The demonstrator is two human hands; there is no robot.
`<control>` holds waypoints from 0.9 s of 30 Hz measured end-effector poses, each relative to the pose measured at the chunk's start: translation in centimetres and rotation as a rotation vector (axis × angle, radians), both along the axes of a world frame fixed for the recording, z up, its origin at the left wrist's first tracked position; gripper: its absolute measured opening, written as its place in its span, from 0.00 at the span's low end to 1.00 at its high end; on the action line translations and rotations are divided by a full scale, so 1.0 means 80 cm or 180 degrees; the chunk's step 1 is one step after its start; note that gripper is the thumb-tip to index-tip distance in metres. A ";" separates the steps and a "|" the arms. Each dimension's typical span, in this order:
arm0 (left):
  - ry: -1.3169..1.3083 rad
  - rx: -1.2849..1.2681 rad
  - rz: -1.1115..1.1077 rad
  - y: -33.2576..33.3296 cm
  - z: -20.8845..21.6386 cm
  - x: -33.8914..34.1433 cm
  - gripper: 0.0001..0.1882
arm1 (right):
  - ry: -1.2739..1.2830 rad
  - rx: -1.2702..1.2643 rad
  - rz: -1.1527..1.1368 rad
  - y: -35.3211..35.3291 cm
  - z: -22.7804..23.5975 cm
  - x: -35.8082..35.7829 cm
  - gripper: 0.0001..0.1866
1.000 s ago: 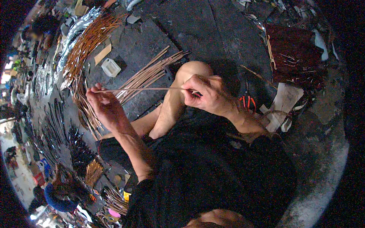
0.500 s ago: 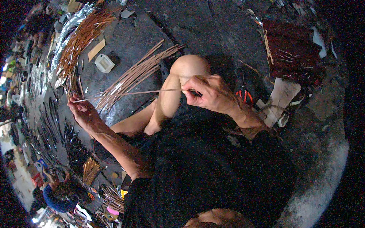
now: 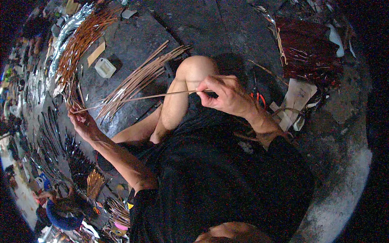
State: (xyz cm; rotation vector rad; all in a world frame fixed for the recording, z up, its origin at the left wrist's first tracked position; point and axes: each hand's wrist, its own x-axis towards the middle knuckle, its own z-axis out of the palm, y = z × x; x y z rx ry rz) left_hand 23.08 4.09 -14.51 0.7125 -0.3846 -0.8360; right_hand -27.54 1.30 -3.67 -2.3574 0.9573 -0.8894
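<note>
A long thin brown strip point(image 3: 156, 95) stretches between my two hands, passing over my bent leg. My left hand point(image 3: 84, 122) pinches its far-left end between thumb and fingers. Its other end is pinched by my right hand point(image 3: 222, 94), just beside my knee. Beneath the strip, a loose bundle of similar brown strips point(image 3: 139, 77) lies slantwise on the dark floor. What the strips are made of I cannot tell.
A white plastic container point(image 3: 105, 68) and a flat tan piece point(image 3: 96, 54) lie beyond the bundle. Coppery strands point(image 3: 81, 48) heap at the far left, dark strands point(image 3: 79, 156) nearer. Right of me are red-handled pliers point(image 3: 258, 98), paper point(image 3: 298, 99) and a dark red sheet point(image 3: 306, 48).
Both hands still hold the strip, which now bows slightly instead of running nearly straight. The right hand has shifted a little to the right relative to the knee. The whole view has drifted slightly left.
</note>
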 end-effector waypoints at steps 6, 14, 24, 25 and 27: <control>0.0000 0.0239 0.0074 0.010 -0.009 0.025 0.16 | 0.0028 0.0016 -0.0052 0.001 -0.005 -0.014 0.09; 0.0749 0.0319 -0.0084 0.020 -0.041 0.078 0.15 | -0.0135 0.0316 -0.0124 0.000 -0.003 -0.022 0.09; -0.1035 0.1499 0.0353 0.021 -0.051 0.061 0.17 | -0.0340 0.0326 -0.1145 -0.072 0.016 -0.049 0.14; -0.0951 0.1653 0.0434 0.028 -0.063 0.066 0.17 | -0.0365 0.0159 -0.1323 -0.080 0.017 -0.074 0.14; -0.0663 0.1841 0.0413 0.043 -0.081 0.072 0.18 | -0.0174 0.0123 -0.1828 -0.068 0.053 -0.119 0.12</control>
